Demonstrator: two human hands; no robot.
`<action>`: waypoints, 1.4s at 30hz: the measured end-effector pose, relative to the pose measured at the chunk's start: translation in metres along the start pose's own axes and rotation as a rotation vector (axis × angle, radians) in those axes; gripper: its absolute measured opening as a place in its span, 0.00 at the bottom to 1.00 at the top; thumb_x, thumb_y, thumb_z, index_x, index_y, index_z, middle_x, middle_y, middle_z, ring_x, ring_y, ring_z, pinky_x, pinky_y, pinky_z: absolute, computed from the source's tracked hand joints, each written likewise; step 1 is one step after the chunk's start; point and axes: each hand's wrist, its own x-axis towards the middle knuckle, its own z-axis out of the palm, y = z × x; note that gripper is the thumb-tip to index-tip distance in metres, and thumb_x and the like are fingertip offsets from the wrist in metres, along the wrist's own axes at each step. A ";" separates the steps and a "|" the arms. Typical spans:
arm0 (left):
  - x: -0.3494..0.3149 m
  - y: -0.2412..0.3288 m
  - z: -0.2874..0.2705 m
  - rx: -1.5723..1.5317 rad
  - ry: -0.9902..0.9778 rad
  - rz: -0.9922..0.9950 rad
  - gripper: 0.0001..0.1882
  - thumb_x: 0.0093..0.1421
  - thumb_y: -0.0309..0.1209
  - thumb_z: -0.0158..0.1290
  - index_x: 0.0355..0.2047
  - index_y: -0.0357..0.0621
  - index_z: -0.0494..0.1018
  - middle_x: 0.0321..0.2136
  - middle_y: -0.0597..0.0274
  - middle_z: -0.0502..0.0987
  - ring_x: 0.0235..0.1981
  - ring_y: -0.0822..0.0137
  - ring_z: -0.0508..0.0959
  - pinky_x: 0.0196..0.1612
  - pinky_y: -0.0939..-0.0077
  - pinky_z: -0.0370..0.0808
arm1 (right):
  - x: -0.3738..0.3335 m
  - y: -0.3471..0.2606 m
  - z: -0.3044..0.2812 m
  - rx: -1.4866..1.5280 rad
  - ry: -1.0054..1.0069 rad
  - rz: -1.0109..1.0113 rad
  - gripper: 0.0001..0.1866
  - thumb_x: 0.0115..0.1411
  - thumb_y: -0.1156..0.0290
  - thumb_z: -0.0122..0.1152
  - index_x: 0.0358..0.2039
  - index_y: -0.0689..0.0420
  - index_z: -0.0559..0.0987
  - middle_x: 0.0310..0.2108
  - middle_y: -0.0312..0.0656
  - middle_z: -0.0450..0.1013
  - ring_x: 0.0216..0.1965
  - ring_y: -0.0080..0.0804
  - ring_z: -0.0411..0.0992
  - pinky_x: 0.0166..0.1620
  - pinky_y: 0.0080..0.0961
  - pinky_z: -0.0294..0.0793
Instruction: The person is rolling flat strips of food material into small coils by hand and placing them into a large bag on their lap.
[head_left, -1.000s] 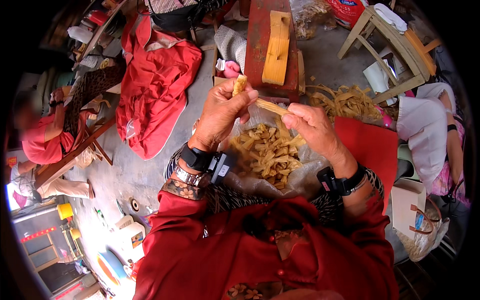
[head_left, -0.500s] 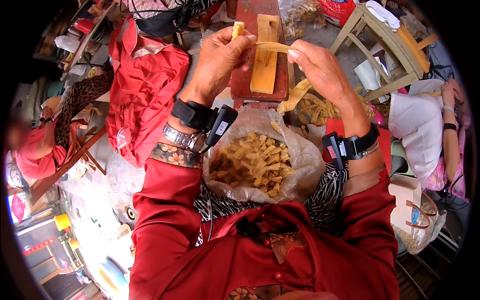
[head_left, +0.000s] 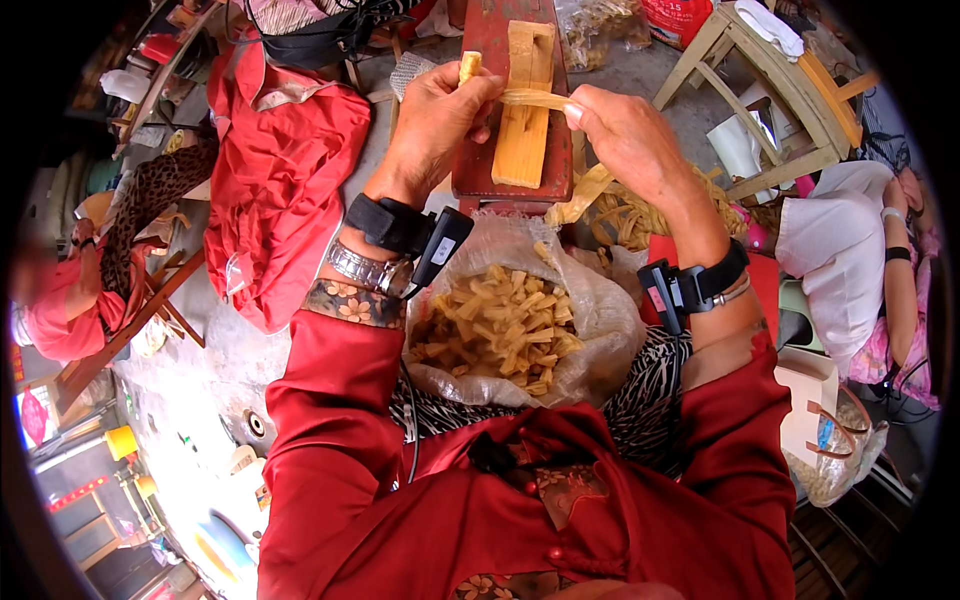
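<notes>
Between my hands a pale yellow fibrous strip is stretched taut above the wooden block. My left hand is closed on its left end, and a short folded yellow bundle sticks up out of the same fist. My right hand pinches the strip's other end between thumb and fingers. Below them, the wooden block with a notch at its far end lies on a narrow red bench. In my lap, an open whitish woven sack holds many short yellow folded pieces.
Long yellow strips lie heaped right of the bench. Red cloth drapes at the left. A wooden stool frame stands at far right. People sit on both sides; a bag with brown handles is at the right.
My right hand has come slightly closer to the left, so the strip between them looks a little shorter. The grips are the same, and the whole view has shifted slightly.
</notes>
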 end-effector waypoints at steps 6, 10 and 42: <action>0.008 -0.012 -0.008 0.201 0.054 0.081 0.07 0.58 0.31 0.52 0.31 0.40 0.73 0.20 0.70 0.71 0.19 0.81 0.68 0.20 0.86 0.65 | -0.002 -0.003 0.003 -0.102 -0.005 -0.014 0.11 0.61 0.65 0.48 0.29 0.58 0.72 0.24 0.50 0.70 0.28 0.53 0.67 0.31 0.42 0.65; 0.002 -0.021 -0.022 0.354 0.160 0.032 0.09 0.57 0.33 0.55 0.29 0.40 0.75 0.20 0.69 0.74 0.20 0.83 0.69 0.21 0.86 0.65 | -0.015 0.045 0.017 0.229 -0.098 0.056 0.14 0.62 0.61 0.48 0.28 0.60 0.71 0.22 0.46 0.68 0.24 0.42 0.66 0.30 0.34 0.65; -0.120 -0.036 -0.011 1.125 -0.498 -0.291 0.14 0.59 0.35 0.52 0.37 0.35 0.73 0.24 0.45 0.75 0.25 0.49 0.76 0.29 0.65 0.71 | -0.153 0.214 0.196 -0.270 -0.717 0.382 0.14 0.58 0.68 0.50 0.44 0.53 0.74 0.38 0.55 0.74 0.43 0.53 0.72 0.42 0.43 0.71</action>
